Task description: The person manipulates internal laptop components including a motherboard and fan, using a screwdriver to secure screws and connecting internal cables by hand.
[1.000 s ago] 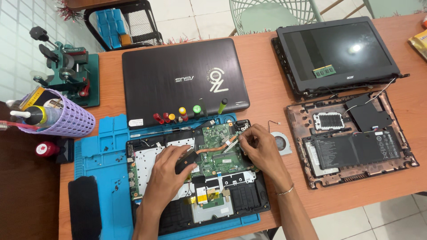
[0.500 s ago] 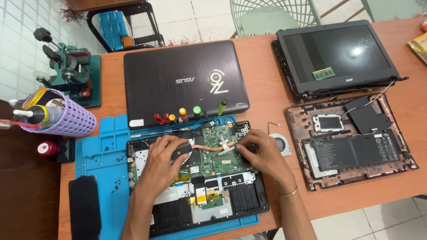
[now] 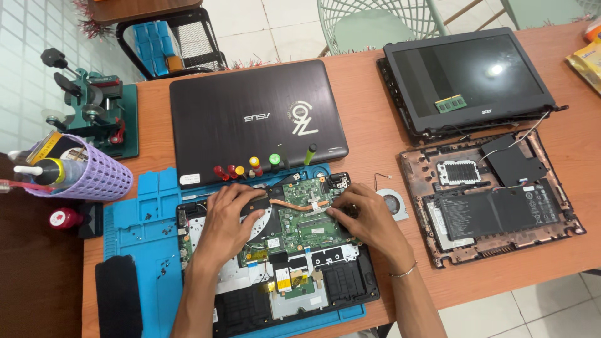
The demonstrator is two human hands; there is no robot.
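An opened laptop base (image 3: 350, 281) lies on a blue work mat (image 3: 134, 231) in front of me. Its green motherboard (image 3: 307, 219) carries a copper heat pipe (image 3: 300, 204). My left hand (image 3: 228, 219) lies over the board's left edge, its fingers curled on the black part there. At the board's right edge, my right hand (image 3: 366, 216) grips with bent fingers. Both hands are on the board, one at each side. What is under the palms is hidden.
A closed dark laptop (image 3: 256, 119) lies behind the mat, with coloured screwdrivers (image 3: 263, 164) along its front. A loose fan (image 3: 394, 203), a second dismantled base (image 3: 494, 194) and its screen lid (image 3: 469, 75) are to the right. A purple basket (image 3: 87, 172) and a green clamp tool (image 3: 94, 112) stand to the left.
My left hand has moved from the middle of the board up to its left edge. My right hand has shifted slightly to the board's right edge.
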